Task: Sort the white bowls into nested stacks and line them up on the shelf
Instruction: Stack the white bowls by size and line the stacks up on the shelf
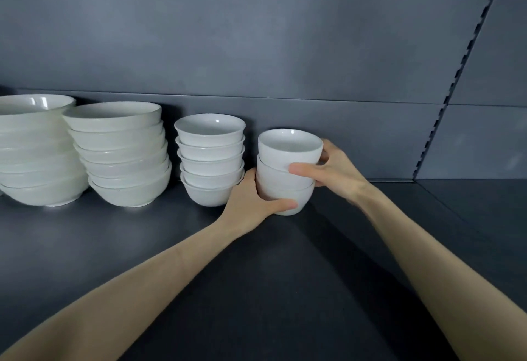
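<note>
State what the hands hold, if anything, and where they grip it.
Both hands grip the right-hand stack of three small bowls by its sides: left hand low, right hand higher up.

Head view, seemingly close above shelf (256, 275)

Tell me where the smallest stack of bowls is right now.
In the head view the smallest stack stands on the shelf at the row's right end, beside the five-bowl stack, held between the left hand and right hand.
</note>
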Demonstrator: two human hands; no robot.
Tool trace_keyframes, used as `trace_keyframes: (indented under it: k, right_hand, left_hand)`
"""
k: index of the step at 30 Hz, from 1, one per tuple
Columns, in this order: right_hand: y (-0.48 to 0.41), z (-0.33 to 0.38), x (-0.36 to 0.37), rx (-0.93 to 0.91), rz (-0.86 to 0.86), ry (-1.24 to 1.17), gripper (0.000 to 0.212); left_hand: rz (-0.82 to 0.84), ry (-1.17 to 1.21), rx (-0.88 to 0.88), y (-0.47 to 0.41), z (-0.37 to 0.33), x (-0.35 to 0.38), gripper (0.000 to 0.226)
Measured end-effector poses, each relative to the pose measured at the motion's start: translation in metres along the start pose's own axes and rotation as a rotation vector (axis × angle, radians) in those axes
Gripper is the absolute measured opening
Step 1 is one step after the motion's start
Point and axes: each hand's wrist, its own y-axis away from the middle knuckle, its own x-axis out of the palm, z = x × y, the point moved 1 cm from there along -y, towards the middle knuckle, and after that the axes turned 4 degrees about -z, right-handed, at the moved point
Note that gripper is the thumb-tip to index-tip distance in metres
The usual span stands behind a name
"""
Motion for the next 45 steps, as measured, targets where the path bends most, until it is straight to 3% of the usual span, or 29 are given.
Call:
trace_keyframes:
  k: [9, 16, 30, 40, 45]
  right_hand:
    - [-0.019, -0.007, 0.006, -0.018, -0.008, 0.03, 0.066]
    - [-0.027, -0.01, 0.008, -0.01, 0.001, 0.032, 0.072]
    - [-0.028, -0.01, 0.003, 0.028, 0.059, 0.023, 0.068]
    - [-0.015, 0.009, -0.016, 0.08, 0.076, 0.242, 0.065]
    - [0.011, 0.019, -0.043, 0.05, -0.021, 0.444, 0.073]
  left_hand:
    - [-0.179, -0.123, -0.032, 0.002, 0.006, 0.006, 0.059]
    - [-0.2, -0.151, -0.014, -0.002, 0.011, 0.009, 0.06]
    - [-0.154, -0.201, -0.038, -0.002, 0.01, 0.009, 0.074]
    - [-0.078, -0.523, -0.061, 0.018, -0.006, -0.002, 0.038]
    - [0.047, -0.644, -0.015, 0.028, -0.029, -0.009, 0.029]
